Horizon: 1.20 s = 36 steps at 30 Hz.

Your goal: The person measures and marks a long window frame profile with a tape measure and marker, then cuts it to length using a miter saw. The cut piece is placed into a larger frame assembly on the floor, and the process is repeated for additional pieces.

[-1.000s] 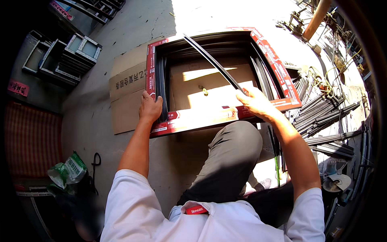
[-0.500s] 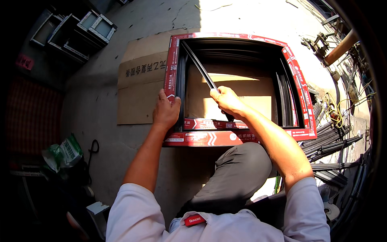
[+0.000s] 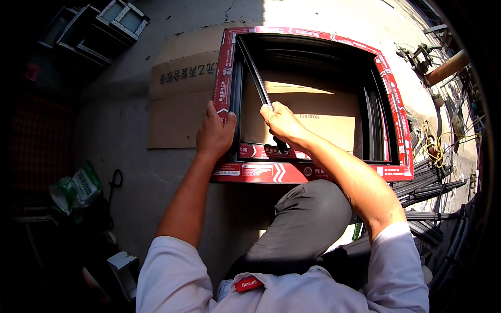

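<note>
A rectangular window frame (image 3: 339, 173) with black inner profiles and red printed protective film stands tilted in front of me, its lower rail by my bent knee. My left hand (image 3: 215, 134) is closed round the frame's left side, thumb on the inner edge. Inside the opening, my right hand (image 3: 282, 121) grips a long thin black strip (image 3: 253, 70) near its lower end. The strip's upper end meets the frame's top left corner, and it slants down to the right. Its dark lower end shows beneath my fingers, just over the lower rail.
Flattened cardboard (image 3: 180, 117) lies on the concrete floor behind the frame. Bundled black profiles (image 3: 430, 188) and a yellow cable (image 3: 429, 136) are at the right. Small framed panels (image 3: 128, 21) are stacked far left, and a green-and-white plastic bag (image 3: 83, 185) lies nearer left.
My right hand has shifted left with the strip, bringing its lower end closer to the frame's left side. The frame appears slightly higher in view. My left hand keeps its hold.
</note>
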Motion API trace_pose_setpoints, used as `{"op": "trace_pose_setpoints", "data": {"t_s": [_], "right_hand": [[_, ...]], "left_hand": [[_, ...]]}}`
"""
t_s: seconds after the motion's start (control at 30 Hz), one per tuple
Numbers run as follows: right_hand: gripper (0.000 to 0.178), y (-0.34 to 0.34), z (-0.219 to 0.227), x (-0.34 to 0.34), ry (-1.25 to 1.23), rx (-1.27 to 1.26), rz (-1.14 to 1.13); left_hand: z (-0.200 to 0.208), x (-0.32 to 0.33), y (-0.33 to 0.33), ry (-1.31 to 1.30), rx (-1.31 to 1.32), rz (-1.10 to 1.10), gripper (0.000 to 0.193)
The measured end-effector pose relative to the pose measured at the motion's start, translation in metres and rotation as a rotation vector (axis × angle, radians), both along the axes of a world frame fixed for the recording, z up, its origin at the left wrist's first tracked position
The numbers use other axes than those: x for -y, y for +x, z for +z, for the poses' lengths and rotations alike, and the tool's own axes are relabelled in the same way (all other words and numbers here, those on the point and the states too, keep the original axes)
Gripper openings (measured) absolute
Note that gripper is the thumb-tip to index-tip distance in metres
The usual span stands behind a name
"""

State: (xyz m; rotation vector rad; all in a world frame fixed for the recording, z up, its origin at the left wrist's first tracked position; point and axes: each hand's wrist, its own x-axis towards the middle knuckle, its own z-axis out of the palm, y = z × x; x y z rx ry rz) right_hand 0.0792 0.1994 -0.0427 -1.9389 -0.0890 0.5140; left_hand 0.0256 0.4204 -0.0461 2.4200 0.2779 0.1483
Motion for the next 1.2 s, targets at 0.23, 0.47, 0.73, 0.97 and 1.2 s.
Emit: {"op": "trace_pose_setpoints", "data": {"t_s": [0.23,0.47,0.73,0.97,1.2], "right_hand": [[0.063,-0.005,0.005,-0.013,0.014,-0.046,0.251],[0.045,0.009,-0.016,-0.034,0.106,-0.151,0.344],[0.058,0.01,-0.009,-0.047,0.228,-0.269,0.367],[0.055,0.009,-0.009,-0.055,0.327,-0.307,0.363],[0.063,0.005,-0.012,-0.056,0.448,-0.334,0.334]], "left_hand": [[0.006,0.002,-0.004,-0.002,-0.024,0.002,0.074],[-0.001,-0.002,-0.004,-0.017,0.029,-0.01,0.073],[-0.001,-0.004,0.0,-0.088,0.077,-0.032,0.067],[0.0,-0.005,0.001,-0.211,0.047,-0.033,0.063],[-0.004,-0.01,0.001,-0.297,0.068,-0.059,0.061]]}}
